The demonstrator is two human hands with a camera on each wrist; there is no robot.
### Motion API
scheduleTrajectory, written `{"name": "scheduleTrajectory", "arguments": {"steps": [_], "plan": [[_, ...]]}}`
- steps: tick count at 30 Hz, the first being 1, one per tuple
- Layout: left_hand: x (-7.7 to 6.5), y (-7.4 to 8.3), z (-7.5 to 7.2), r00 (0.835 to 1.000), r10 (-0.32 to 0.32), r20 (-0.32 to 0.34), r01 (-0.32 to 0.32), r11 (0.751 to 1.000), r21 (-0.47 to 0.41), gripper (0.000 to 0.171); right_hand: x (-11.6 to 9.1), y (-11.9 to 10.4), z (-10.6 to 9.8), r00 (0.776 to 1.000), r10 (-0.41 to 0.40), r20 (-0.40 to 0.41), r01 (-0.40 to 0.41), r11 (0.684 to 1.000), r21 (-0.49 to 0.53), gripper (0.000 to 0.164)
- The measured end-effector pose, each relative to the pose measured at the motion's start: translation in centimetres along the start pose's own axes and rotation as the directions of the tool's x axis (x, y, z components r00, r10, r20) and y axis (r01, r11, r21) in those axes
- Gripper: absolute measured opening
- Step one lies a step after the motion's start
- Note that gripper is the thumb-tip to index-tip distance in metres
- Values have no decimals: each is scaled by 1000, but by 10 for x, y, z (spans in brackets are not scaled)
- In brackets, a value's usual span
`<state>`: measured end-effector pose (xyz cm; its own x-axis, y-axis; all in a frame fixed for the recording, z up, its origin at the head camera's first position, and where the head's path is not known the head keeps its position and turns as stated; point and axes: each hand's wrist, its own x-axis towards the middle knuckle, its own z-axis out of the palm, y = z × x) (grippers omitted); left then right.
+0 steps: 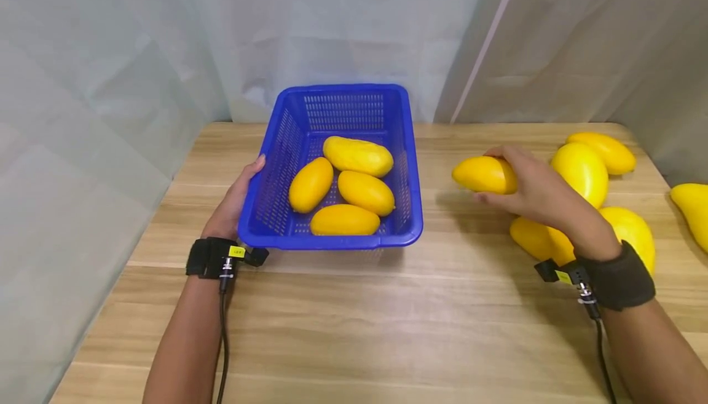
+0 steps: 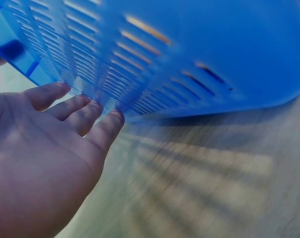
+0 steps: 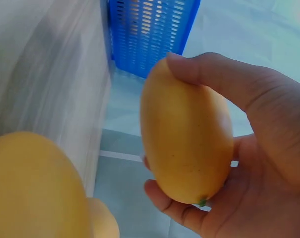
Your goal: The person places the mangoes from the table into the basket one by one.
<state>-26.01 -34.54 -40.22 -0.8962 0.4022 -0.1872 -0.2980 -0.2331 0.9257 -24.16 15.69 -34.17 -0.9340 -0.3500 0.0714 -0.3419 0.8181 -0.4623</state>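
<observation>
The right hand [image 1: 536, 186] pinches a smooth, oval, orange-yellow mango [image 1: 480, 174] between its thumb and curved fingers. This mango is raised above the pale wood-grain bench [image 1: 387, 336], its pointed end directed away from the right hand, toward the basket; the wrist view shows a small green spot at the end nearest the palm.

Well to the left of the right hand, and just beside the left hand [image 1: 229, 204], is a rectangular blue plastic basket [image 1: 413, 176] with slotted walls. The left hand has its fingers extended, their tips touching the outer side of the basket below the rim. Inside, to the right of the left hand, lie four yellow mangoes: a paler, lumpy one [image 1: 358, 157] farthest from the person, and three smooth ones [image 1: 311, 186] nearer.

Around and behind the right hand lie more yellow mangoes [image 1: 581, 173], some larger and rounder, partly covered by the right forearm. Another yellow mango [image 1: 694, 210] lies farther right of that hand, partly out of view.
</observation>
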Motion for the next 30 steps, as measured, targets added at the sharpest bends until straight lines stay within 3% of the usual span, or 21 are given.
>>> {"name": "scheduleTrajectory", "arguments": {"steps": [10, 24, 30], "plan": [[0, 1, 2, 1000, -5, -5, 4, 1000, -18, 67, -3, -9, -4, 983, -33, -179, 39, 999, 30, 74], [-2, 1, 0, 1000, -3, 12, 4, 999, -55, 67, -2, -21, -2, 964, -21, -264, 47, 995, 93, 75], [0, 1, 1, 1000, -18, 24, 20, 997, -73, 67, -4, -25, 1, 930, -42, -364, 87, 990, 109, 72]]}}
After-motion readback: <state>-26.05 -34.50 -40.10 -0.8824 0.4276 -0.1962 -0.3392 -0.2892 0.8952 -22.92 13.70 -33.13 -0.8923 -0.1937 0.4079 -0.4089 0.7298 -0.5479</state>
